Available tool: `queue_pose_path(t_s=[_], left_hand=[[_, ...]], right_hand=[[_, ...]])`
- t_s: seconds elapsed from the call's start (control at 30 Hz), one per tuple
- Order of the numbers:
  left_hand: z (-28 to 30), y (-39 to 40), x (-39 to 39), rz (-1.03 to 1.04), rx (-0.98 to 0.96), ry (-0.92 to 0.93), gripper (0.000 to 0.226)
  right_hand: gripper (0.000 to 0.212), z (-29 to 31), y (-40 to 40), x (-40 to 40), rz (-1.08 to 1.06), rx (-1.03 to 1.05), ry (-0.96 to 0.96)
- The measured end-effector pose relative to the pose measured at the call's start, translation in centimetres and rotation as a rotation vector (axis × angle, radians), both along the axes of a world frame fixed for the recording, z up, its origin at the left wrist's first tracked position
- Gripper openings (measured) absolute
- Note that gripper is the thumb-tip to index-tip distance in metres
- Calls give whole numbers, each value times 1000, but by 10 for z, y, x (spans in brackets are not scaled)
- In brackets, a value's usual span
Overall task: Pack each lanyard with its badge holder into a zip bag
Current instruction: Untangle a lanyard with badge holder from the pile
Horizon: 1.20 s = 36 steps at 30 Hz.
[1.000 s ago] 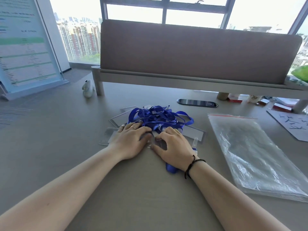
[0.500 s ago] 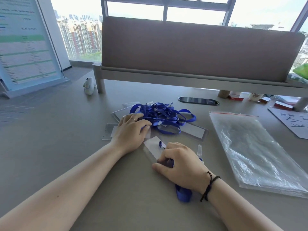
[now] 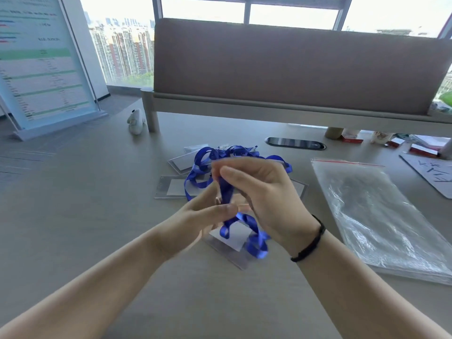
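My right hand point(image 3: 266, 199) is raised above the desk and pinches the strap of a blue lanyard point(image 3: 254, 238) between thumb and fingers. My left hand point(image 3: 195, 223) holds the same strap lower down with its fingertips. The lanyard's loop hangs over a clear badge holder point(image 3: 232, 241) that lies on the desk below my hands. Behind them sits a tangle of more blue lanyards point(image 3: 203, 165) on several clear badge holders point(image 3: 171, 189). A stack of clear zip bags point(image 3: 381, 211) with a red seal line lies to the right.
A padded desk divider point(image 3: 293, 64) closes off the back. A black cable slot point(image 3: 296, 143) is set into the desk behind the pile. A small white figure point(image 3: 135, 121) stands at the back left, a printed board point(image 3: 41, 64) beyond it. Small boxes and papers point(image 3: 433, 174) lie at the far right.
Both hands have lifted off the desk. My right hand has raised one lanyard by its strap and my left hand has left the pile and taken hold of that strap.
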<state>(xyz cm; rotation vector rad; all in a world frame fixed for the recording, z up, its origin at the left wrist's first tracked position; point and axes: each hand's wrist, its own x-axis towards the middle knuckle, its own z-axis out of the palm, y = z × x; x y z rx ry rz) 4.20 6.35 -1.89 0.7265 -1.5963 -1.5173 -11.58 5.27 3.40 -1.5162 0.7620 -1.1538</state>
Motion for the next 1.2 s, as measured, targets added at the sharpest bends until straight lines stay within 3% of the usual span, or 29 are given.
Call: queue_pose_path(t_s=[0.1,0.17,0.33,0.43,0.5,0.57,0.73,0.8,0.87,1.0,1.2], left_hand=[[1,1,-2,83,-40,-64,40],[-1,-1,4,200,-23,-79,20],[2,-8,34,323,220,136,27],[8,-11,41,421,264,195,38],[10,-14,40,495,232,232,40],[12,-15,36,530,215,332,40],[24,-9,13,381,308,614,49],[32,-5,1,289,319,644,49],[38,-1,-11,230,288,627,49],[47,4,-25,146,158,549,30],[34,-13,-4,507,-25,198,27]], right_hand=[[17,20,-3,10,-24,-7,-139],[17,26,-9,5,-116,-103,-130],[29,-9,-33,-34,-471,-426,437],[31,-44,-28,-47,-455,-498,734],[22,-59,-20,-49,-365,-458,820],[13,-62,-15,-46,-276,-375,840],[45,-63,-1,-23,-175,-319,804],[62,-64,3,-14,-160,-339,842],[66,-66,6,-6,-115,-303,791],[20,-65,9,-3,25,-204,530],[34,-54,-1,-38,57,23,523]])
